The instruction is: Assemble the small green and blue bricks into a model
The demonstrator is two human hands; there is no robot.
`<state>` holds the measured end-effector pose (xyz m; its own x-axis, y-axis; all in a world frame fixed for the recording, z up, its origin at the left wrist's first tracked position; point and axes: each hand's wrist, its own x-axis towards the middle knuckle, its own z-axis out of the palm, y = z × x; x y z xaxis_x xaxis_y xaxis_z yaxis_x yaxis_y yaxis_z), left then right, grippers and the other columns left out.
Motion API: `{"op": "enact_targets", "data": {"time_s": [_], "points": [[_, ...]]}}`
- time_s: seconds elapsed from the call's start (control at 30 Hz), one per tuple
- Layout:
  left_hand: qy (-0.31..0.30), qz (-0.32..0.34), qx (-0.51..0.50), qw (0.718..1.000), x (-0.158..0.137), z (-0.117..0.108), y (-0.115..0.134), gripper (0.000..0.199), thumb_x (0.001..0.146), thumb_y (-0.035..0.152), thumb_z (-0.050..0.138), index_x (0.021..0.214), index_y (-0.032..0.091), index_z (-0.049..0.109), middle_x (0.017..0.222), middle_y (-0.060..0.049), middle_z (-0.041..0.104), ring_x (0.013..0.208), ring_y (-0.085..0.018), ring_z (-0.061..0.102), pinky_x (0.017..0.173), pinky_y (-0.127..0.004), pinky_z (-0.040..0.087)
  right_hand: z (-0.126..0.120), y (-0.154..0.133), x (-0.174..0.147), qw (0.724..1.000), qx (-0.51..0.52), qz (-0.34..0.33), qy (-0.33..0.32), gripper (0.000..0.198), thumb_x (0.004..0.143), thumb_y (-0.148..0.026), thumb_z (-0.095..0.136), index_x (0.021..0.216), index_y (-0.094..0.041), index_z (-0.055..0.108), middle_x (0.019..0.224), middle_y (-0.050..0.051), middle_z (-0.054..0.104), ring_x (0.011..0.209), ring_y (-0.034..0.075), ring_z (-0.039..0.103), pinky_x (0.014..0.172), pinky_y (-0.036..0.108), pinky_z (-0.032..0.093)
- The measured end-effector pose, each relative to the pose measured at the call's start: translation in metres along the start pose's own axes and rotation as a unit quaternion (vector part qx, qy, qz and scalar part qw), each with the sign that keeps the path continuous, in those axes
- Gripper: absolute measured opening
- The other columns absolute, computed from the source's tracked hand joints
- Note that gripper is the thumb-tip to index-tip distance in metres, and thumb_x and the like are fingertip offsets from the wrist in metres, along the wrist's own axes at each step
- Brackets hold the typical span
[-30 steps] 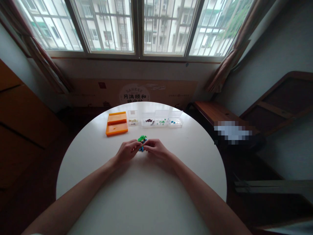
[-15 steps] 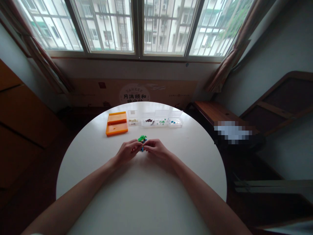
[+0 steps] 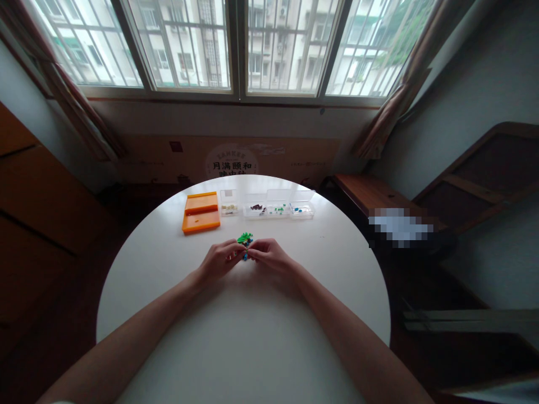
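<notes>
A small building-block model (image 3: 245, 238), bright green at the top with dark and blue pieces lower down, is between my hands over the middle of the white round table (image 3: 236, 336). My left hand (image 3: 221, 258) is closed on its left side, thumb and fingers pinched. From the other side my right hand (image 3: 269, 253) pinches at the model's lower right, its fingertips meeting those of the left. Whether a small loose piece is between the right fingertips cannot be made out. My fingers hide much of the model's lower part.
An orange two-level tray (image 3: 202, 220) lies at the table's back left. Beside it stand a small clear box (image 3: 229, 209) with pale pieces and a longer clear compartment box (image 3: 278, 212) holding dark, green and blue pieces, lids up. A wooden bench (image 3: 370, 191) is beyond on the right.
</notes>
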<state>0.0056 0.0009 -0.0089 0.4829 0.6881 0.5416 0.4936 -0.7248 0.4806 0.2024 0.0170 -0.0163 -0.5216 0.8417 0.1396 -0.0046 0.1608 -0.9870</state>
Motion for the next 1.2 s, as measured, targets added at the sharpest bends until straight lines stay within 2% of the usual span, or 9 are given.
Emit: {"op": "enact_targets", "data": {"time_s": [0.7, 1.2], "points": [[-0.013, 0.005, -0.007, 1.000, -0.0003, -0.0020, 0.0004, 0.016, 0.084, 0.020, 0.055, 0.096, 0.018, 0.064, 0.081, -0.003, 0.062, 0.057, -0.006, 0.054, 0.055, -0.017, 0.045, -0.0016, 0.0014, 0.0006, 1.000, -0.028, -0.004, 0.000, 0.038, 0.074, -0.048, 0.063, 0.081, -0.011, 0.069, 0.065, 0.004, 0.062, 0.056, 0.011, 0.051, 0.053, 0.022, 0.039], [0.006, -0.008, 0.008, 1.000, 0.0005, -0.0006, 0.0003, 0.011, 0.082, 0.019, 0.055, 0.085, 0.017, 0.065, 0.073, -0.001, 0.059, 0.054, -0.006, 0.052, 0.054, -0.016, 0.044, -0.0003, -0.0054, -0.0002, 1.000, -0.006, 0.003, 0.028, 0.038, 0.071, -0.047, 0.066, 0.081, -0.011, 0.069, 0.064, 0.003, 0.063, 0.054, 0.010, 0.051, 0.052, 0.023, 0.040]]}}
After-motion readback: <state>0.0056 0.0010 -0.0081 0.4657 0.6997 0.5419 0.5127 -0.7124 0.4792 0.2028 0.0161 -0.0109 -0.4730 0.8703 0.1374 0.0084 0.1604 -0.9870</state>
